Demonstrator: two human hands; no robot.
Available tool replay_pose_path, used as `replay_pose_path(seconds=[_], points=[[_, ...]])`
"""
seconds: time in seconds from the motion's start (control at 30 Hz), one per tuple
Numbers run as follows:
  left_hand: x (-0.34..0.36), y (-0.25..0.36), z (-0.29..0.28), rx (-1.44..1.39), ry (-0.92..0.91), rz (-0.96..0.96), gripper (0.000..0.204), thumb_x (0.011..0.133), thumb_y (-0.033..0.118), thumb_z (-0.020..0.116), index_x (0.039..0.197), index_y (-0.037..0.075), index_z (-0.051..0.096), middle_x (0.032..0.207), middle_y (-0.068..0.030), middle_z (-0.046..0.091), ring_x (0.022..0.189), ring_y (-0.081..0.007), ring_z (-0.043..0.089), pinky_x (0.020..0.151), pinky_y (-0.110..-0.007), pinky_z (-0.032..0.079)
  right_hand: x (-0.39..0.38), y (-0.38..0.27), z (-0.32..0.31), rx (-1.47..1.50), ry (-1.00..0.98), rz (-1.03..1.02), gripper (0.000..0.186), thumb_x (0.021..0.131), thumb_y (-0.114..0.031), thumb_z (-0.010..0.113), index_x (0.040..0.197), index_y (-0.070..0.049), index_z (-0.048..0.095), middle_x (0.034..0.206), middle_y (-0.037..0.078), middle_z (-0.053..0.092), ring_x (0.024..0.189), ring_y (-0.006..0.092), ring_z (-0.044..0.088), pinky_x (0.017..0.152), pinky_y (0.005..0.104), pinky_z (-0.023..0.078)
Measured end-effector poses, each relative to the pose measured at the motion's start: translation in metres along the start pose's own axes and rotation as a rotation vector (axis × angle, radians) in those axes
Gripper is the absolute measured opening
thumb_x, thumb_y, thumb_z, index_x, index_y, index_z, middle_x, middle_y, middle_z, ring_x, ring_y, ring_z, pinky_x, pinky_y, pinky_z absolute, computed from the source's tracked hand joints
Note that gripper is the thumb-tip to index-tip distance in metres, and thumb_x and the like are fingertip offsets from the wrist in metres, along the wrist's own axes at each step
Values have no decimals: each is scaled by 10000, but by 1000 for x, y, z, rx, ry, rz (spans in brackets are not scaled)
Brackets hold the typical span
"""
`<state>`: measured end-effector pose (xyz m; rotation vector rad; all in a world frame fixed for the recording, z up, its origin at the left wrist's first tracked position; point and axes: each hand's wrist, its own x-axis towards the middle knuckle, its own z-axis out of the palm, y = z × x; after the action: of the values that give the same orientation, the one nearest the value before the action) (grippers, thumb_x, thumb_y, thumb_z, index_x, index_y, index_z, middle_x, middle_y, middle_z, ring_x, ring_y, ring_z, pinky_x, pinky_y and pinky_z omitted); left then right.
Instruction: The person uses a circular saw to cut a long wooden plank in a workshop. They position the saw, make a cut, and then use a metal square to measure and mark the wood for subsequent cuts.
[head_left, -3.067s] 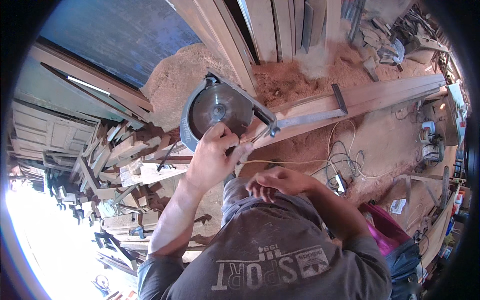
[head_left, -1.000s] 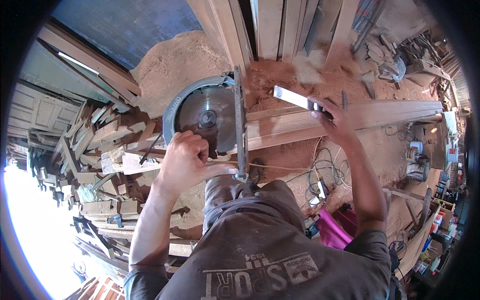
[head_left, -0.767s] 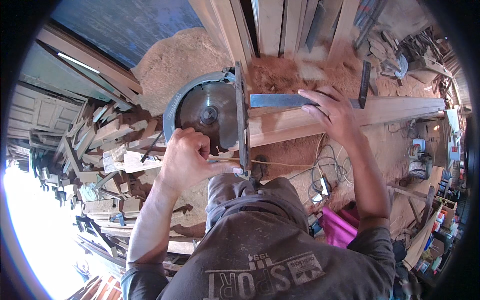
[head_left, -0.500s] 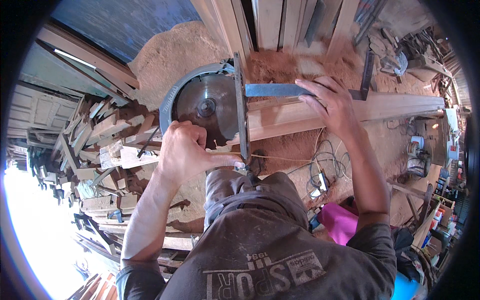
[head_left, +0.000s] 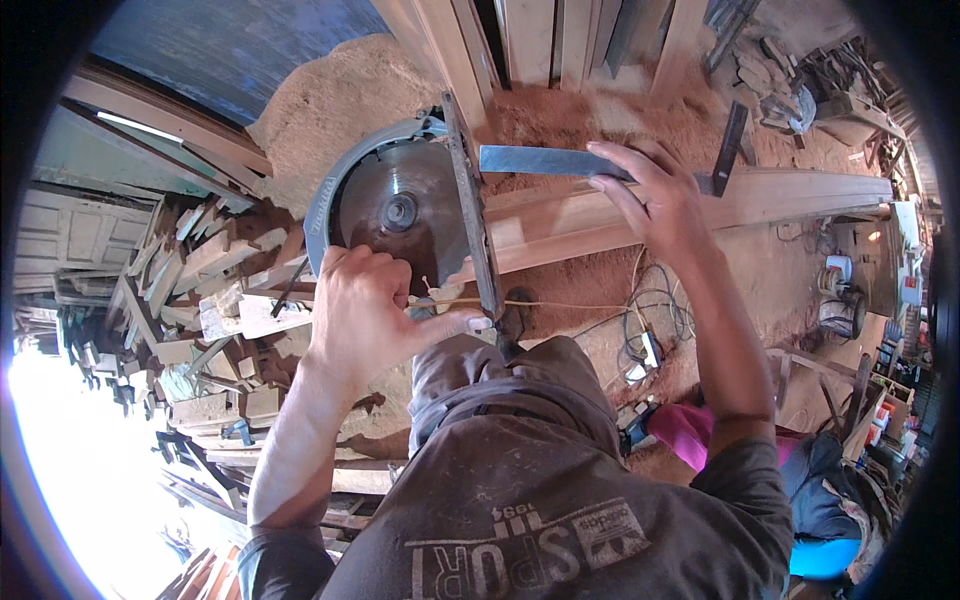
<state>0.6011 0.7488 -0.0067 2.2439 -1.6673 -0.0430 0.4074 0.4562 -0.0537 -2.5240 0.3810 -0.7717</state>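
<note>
L hand curled on circ saw, thumb at near end of base plate; saw held blade side up, ctr-left. R hand pinches metal square btwn thumb & fingers, tip just beside plate, contact unclear. White tub far R, contents too small to ID.

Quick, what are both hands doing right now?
Left hand: closed on the circular saw, thumb stretched out.
Right hand: holding the metal square, its blade between thumb and fingers.
</note>
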Motion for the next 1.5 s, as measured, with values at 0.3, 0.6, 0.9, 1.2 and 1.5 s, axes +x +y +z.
replay_pose_path(seconds=[0.3,0.6,0.9,1.2,1.5], points=[[0,3,3,-338,16,-301,693,595,537,1000,591,78,481,600,-53,501,585,-248,550,561,-375,418,-41,-101,34,505,-237,138,508,809,-366,902,1150,-40,714,1081,158,703,1014,394,698,894,467,567],[2,-6,3,-236,14,-220,770,531,560,1026,524,87,419,494,-37,457,451,-211,489,520,-349,409,-56,-109,52,600,-411,191,387,784,-191,847,1091,-16,689,1083,187,683,1014,431,682,882,481,563],[6,-11,-2,-179,-92,-211,775,525,645,995,506,71,475,487,-54,497,439,-209,538,498,-364,460,-58,-110,43,563,-402,134,389,867,-225,816,1180,-41,676,1025,167,671,966,408,685,815,487,552],[1,-12,3,-144,7,-99,763,530,642,982,513,91,454,484,-53,474,459,-278,552,557,-381,464,-32,-43,-5,139,-66,307,402,942,-372,787,1210,-81,714,986,123,752,904,315,680,819,469,517],[0,-9,5,-154,-42,-204,786,466,634,988,525,75,439,533,-72,492,528,-301,536,603,-395,426,2,-25,-1,-310,-5,-1,425,835,-467,828,1063,-112,781,979,34,758,928,296,693,882,439,487]])
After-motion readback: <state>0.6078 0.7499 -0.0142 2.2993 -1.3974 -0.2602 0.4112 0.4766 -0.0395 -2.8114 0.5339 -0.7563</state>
